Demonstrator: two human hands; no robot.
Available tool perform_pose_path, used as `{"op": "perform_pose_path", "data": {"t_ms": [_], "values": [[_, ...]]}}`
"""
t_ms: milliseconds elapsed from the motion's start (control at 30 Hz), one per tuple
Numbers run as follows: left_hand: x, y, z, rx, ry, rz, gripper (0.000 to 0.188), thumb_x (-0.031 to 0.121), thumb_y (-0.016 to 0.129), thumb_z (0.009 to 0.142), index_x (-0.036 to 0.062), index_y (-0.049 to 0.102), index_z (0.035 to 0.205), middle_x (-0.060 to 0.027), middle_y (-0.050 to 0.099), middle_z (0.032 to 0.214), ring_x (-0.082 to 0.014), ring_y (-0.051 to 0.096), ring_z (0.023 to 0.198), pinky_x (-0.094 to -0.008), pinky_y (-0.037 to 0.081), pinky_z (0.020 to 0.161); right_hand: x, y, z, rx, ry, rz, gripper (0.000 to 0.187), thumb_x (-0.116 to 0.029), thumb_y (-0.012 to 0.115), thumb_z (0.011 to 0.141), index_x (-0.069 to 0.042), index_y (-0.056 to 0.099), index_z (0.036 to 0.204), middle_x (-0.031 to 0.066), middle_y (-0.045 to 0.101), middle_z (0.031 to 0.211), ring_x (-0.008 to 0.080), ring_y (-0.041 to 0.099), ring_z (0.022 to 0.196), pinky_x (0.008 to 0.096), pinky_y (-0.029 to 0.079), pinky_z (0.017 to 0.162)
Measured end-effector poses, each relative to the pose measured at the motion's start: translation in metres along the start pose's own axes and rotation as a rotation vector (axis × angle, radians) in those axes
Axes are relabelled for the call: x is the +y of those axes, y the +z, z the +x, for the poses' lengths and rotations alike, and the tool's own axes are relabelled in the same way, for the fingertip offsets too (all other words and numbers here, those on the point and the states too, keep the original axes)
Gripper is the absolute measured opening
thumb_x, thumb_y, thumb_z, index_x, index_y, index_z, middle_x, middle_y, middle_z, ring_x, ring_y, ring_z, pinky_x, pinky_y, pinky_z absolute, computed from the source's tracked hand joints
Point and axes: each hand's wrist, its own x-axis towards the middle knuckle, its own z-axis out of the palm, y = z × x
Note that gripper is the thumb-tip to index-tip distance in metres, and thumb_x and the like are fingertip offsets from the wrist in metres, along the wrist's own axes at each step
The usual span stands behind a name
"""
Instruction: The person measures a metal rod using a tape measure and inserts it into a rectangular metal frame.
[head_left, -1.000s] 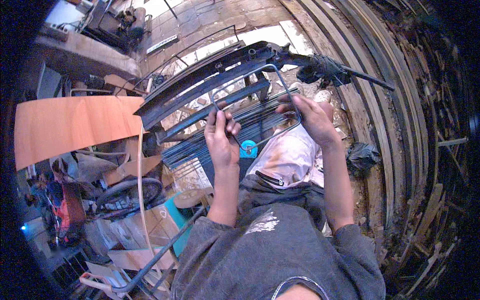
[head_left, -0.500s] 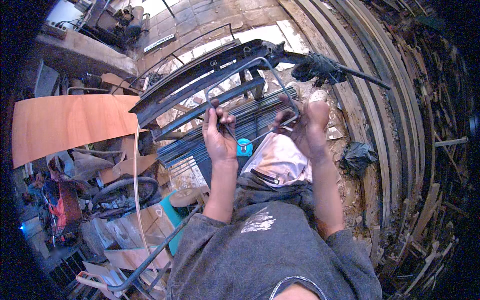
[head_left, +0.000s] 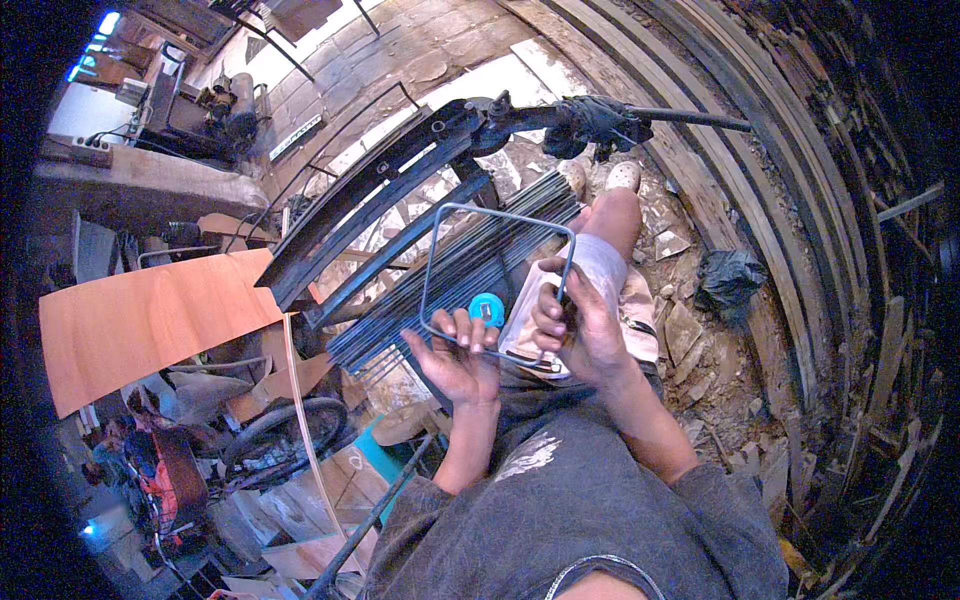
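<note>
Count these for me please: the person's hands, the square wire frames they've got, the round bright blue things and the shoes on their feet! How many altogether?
Hands: 2 (left hand, right hand)
Wire frame: 1
Round blue thing: 1
Shoes: 2 (right shoe, left shoe, partly hidden)
Total: 6

Saw one metal frame (head_left: 505, 215): thin grey rod, bent to a rough rectangle, rounded corners, open middle. Held up off everything before the person's body, a bit skewed, open face toward the head. Bottom side met the left hand (head_left: 458, 368); right side sat in the right hand (head_left: 592, 335), which partly covered it.
</note>
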Motion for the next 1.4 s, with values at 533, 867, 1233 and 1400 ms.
{"op": "perform_pose_path", "data": {"t_ms": [533, 867, 1233, 1400], "values": [[-0.03, 0.034, -0.028, 0.051, -0.079, -0.036, 0.054, 0.054, 0.04, 0.097, 0.0147, 0.033, 0.061, 0.0005, 0.027, 0.055, -0.0151, 0.033, 0.055, -0.0357, 0.039, 0.072, -0.045, 0.008, -0.008, 0.187, -0.186, -0.09, 0.025, -0.034, 0.046, 0.097, -0.014, 0.045, 0.082, -0.0083, 0.028, 0.058, 0.0039, 0.023, 0.045, 0.0224, 0.017, 0.039], [-0.038, 0.046, -0.036, 0.145, -0.077, 0.038, 0.052, 0.047, 0.036, 0.101, 0.0158, 0.03, 0.059, 0.002, 0.024, 0.054, -0.0137, 0.03, 0.053, -0.0353, 0.039, 0.069, -0.056, 0.013, -0.017, 0.276, -0.228, -0.131, 0.029, -0.035, 0.046, 0.097, -0.013, 0.045, 0.078, -0.0083, 0.025, 0.055, 0.0039, 0.022, 0.042, 0.0231, 0.018, 0.037], [-0.022, 0.051, -0.024, 0.144, -0.133, 0.059, 0.05, 0.048, 0.033, 0.101, 0.0166, 0.031, 0.062, 0.0032, 0.021, 0.053, -0.0116, 0.024, 0.05, -0.0311, 0.034, 0.058, -0.05, 0.03, -0.025, 0.12, -0.224, -0.261, 0.033, -0.039, 0.044, 0.1, -0.008, 0.054, 0.097, -0.0059, 0.029, 0.058, 0.005, 0.025, 0.043, 0.0217, 0.021, 0.037], [-0.022, 0.047, -0.025, 0.123, -0.146, 0.022, 0.05, 0.049, 0.031, 0.101, 0.0167, 0.032, 0.063, 0.0037, 0.021, 0.052, -0.0113, 0.024, 0.049, -0.031, 0.033, 0.058, -0.042, 0.025, -0.027, -0.048, -0.083, 0.037, 0.048, -0.05, 0.037, 0.099, -0.006, 0.055, 0.107, -0.0038, 0.032, 0.059, 0.0064, 0.026, 0.042, 0.0228, 0.024, 0.038]]}}
